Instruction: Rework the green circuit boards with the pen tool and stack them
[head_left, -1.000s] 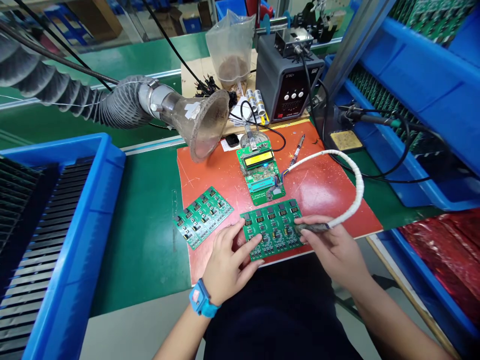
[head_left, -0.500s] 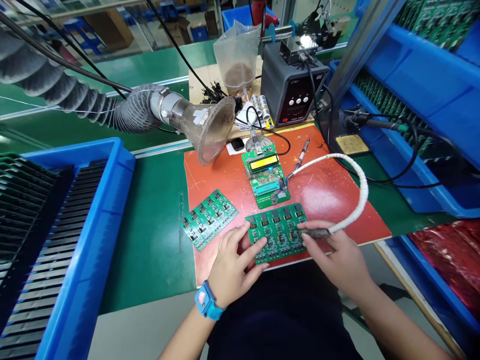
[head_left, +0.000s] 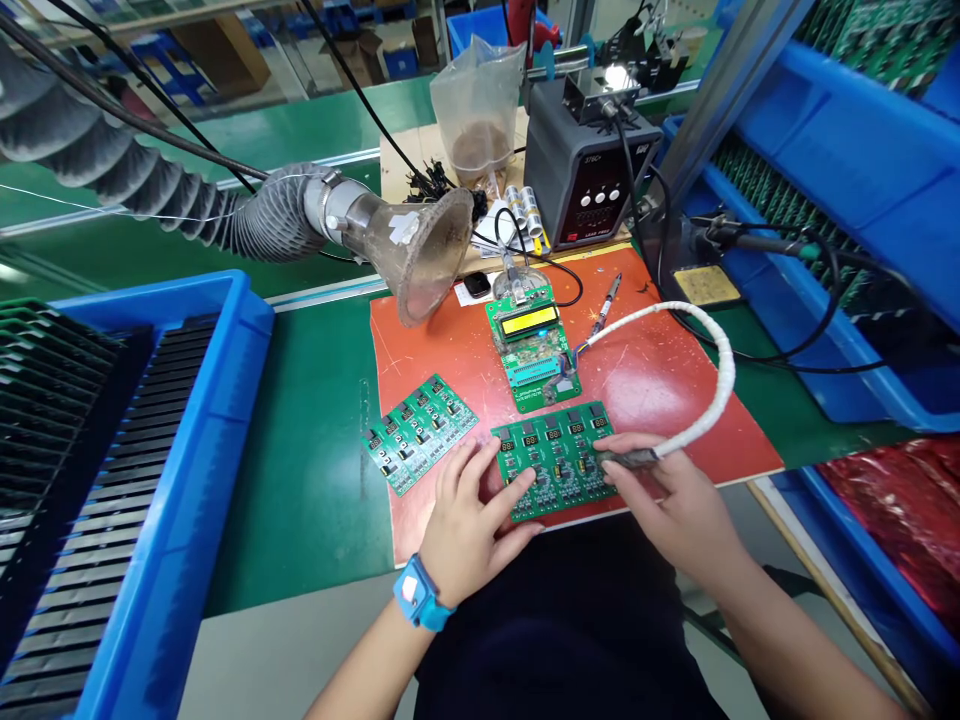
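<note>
A green circuit board (head_left: pixel 555 460) with a row of small two-digit displays lies on the red mat before me. My left hand (head_left: pixel 472 510) steadies its left end, fingers spread: the index rests on top, the thumb is at the near edge. Between thumb and fingers, my right hand (head_left: pixel 675 500) pinches a dark taped probe (head_left: pixel 628 458) on a white-wrapped cable (head_left: pixel 724 385). Its tip meets the board's right side; the exact contact is hidden. Behind stands a programmer board (head_left: pixel 531 345) with a lit yellow screen, wired to that cable. A second circuit board (head_left: pixel 420 432) lies to the left.
A fume extractor funnel (head_left: pixel 439 255) hangs over the mat's back left. A blue bin (head_left: pixel 240 330) with slotted racks stands left; more blue bins (head_left: pixel 825 330) are right. A soldering station (head_left: pixel 589 165), a pen (head_left: pixel 607 303) and a yellow sponge (head_left: pixel 706 286) are behind.
The whole view has shifted slightly. Both hands, the probe and the boards keep practically the same places relative to one another.
</note>
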